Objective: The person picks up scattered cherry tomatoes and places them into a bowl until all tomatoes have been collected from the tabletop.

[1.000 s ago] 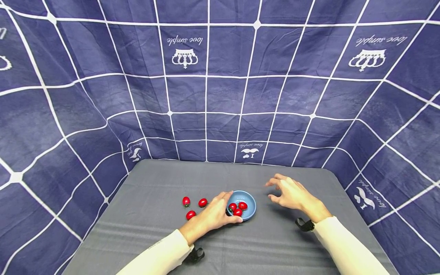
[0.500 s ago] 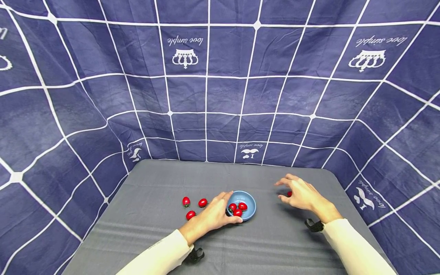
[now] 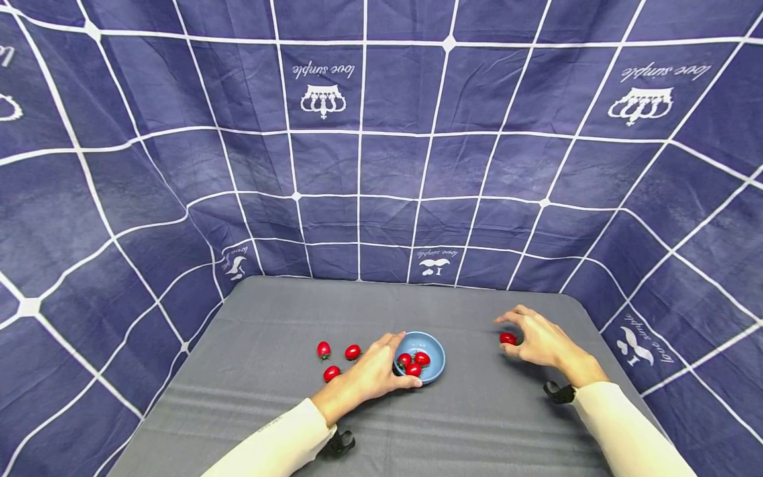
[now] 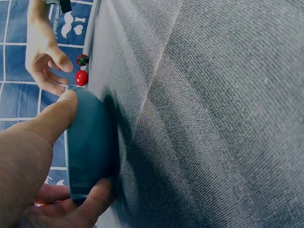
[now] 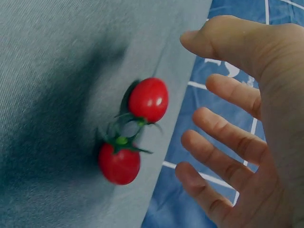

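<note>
Patterned navy cloth (image 3: 393,165) fills the upper frame, above a grey table (image 3: 471,424). At lower right, the right hand (image 3: 541,341) is spread, holding nothing; at lower centre, the left hand (image 3: 375,371) grips a blue bowl (image 3: 435,348) by its left side. Smallest are the red tomatoes — three bowl tomatoes (image 3: 422,358) inside it, three left tomatoes (image 3: 324,350) left of it, two right tomatoes (image 5: 148,100) near the spread fingers (image 5: 232,92).

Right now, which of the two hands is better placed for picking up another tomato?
The right hand, I would judge: it is open and holds nothing, close to two tomatoes on the grey cloth. The left hand is occupied, gripping the blue bowl.
</note>
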The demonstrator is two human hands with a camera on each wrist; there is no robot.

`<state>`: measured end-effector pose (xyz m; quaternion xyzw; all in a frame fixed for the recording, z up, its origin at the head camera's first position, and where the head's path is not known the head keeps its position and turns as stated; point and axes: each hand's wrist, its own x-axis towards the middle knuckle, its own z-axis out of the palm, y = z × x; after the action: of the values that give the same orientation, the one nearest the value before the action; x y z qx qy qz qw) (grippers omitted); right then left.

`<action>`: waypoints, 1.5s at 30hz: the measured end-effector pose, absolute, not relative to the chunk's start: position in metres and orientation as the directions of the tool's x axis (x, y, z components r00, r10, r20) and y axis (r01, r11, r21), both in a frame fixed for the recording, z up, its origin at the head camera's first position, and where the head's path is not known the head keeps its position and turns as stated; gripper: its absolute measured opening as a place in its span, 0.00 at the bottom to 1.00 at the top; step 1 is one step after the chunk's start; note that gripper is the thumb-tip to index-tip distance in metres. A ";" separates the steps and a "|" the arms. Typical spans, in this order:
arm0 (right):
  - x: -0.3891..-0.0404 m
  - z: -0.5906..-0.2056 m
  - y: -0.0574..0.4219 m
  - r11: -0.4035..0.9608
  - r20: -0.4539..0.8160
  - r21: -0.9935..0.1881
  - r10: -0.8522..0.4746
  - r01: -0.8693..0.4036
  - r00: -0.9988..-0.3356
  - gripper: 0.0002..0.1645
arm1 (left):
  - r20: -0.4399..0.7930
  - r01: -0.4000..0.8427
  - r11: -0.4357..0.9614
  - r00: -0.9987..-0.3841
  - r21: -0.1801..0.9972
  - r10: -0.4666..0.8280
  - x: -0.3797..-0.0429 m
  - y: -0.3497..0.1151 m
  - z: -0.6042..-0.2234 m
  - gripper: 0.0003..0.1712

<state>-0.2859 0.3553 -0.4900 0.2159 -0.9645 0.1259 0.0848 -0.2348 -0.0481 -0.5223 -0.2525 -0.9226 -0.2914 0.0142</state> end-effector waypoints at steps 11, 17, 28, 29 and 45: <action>-0.290 -0.502 0.364 0.872 0.185 -0.239 -0.391 -0.427 -0.902 0.34 | 0.181 0.479 0.698 -0.870 0.532 0.459 -0.235 -0.049 -0.524 0.62; -0.293 -0.509 0.367 0.830 0.226 -0.256 -0.447 -0.495 -0.866 0.31 | 0.197 0.493 0.693 -0.864 0.527 0.464 -0.237 -0.048 -0.526 0.62; -0.298 -0.517 0.367 0.770 0.266 -0.291 -0.505 -0.568 -0.821 0.25 | 0.194 0.489 0.696 -0.866 0.526 0.461 -0.238 -0.048 -0.526 0.61; -0.298 -0.518 0.367 0.770 0.264 -0.292 -0.506 -0.568 -0.821 0.25 | 0.193 0.489 0.697 -0.866 0.525 0.461 -0.238 -0.048 -0.526 0.61; -0.302 -0.521 0.368 0.733 0.278 -0.325 -0.530 -0.597 -0.802 0.21 | 0.177 0.477 0.698 -0.871 0.534 0.459 -0.236 -0.047 -0.524 0.62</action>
<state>-0.3015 0.3678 -0.5209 0.3038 -0.9272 0.2025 0.0834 -0.2362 -0.0473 -0.5240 -0.2539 -0.9214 -0.2937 0.0152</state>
